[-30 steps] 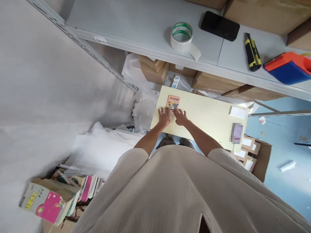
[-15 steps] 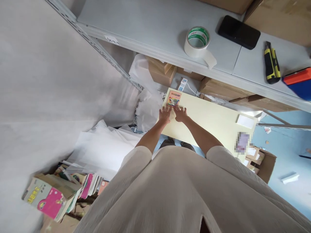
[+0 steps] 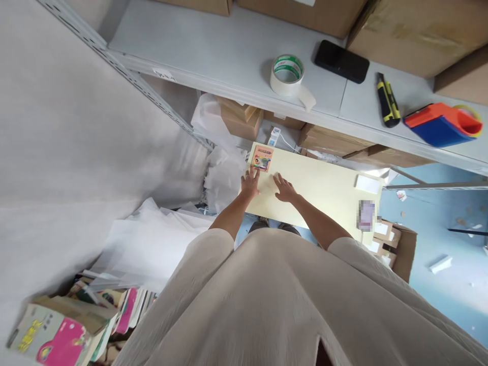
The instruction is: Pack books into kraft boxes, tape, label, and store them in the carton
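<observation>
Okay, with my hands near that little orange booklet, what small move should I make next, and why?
I'd probably slide your right hand left to the near edge of the booklet: the fingertips of your left hand are at that edge, while the right is apart from it, fingers spread over the table.
</observation>
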{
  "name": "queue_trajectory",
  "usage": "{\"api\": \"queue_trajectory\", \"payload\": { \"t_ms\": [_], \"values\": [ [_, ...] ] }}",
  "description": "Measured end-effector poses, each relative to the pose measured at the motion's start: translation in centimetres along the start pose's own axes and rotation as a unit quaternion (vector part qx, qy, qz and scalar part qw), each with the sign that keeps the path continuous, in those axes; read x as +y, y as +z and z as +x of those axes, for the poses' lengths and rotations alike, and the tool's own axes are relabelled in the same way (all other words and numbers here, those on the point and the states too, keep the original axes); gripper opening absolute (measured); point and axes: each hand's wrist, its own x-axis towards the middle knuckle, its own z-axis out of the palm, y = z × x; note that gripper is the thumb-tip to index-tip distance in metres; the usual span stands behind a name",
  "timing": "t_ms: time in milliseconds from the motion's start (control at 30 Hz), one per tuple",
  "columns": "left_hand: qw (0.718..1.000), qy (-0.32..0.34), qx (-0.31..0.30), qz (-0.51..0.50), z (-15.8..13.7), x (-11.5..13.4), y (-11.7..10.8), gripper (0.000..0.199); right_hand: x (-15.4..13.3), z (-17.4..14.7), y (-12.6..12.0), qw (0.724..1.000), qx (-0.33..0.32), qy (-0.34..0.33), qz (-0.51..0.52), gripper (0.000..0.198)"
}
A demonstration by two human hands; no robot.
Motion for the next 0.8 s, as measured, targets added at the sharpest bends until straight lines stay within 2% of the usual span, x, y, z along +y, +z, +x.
{"api": "queue_trajectory", "payload": {
  "t_ms": [133, 267, 367, 467, 533, 633, 700, 800],
  "values": [
    [1.0, -0.017, 0.012, -0.002, -1.1, 0.1, 0.0, 0.146, 1.2, -3.1, 1.3, 0.999, -0.006, 0.027, 0.025, 0.11],
    [0.999, -0.04, 0.033, 0.005, -2.3, 0.0, 0.3, 0.136, 3.1, -6.8, 2.2, 0.996, -0.027, 0.051, 0.066, 0.108],
    [0.998, -0.034, 0.054, -0.005, -3.2, 0.0, 0.7, 0.126, 5.3, -9.9, 2.5, 0.991, -0.023, 0.062, 0.115, 0.106],
    [0.996, 0.008, 0.082, -0.037, -4.1, 0.7, 1.2, 0.112, 7.4, -12.7, 2.6, 0.986, 0.007, 0.097, 0.139, 0.096],
    [0.993, 0.045, 0.095, -0.06, -4.8, 1.8, 1.6, 0.103, 8.6, -14.3, 2.3, 0.981, 0.043, 0.118, 0.149, 0.083],
    [0.985, 0.082, 0.11, -0.102, -6.0, 4.2, 2.2, 0.098, 10.4, -16.6, 0.7, 0.962, 0.141, 0.132, 0.194, 0.068],
    [0.98, 0.099, 0.114, -0.127, -6.9, 6.0, 2.5, 0.096, 11.8, -18.1, -1.6, 0.939, 0.224, 0.131, 0.224, 0.062],
    [0.978, 0.113, 0.117, -0.128, -8.2, 8.5, 2.9, 0.093, 14.9, -20.5, -6.9, 0.904, 0.35, 0.094, 0.228, 0.057]
  ]
}}
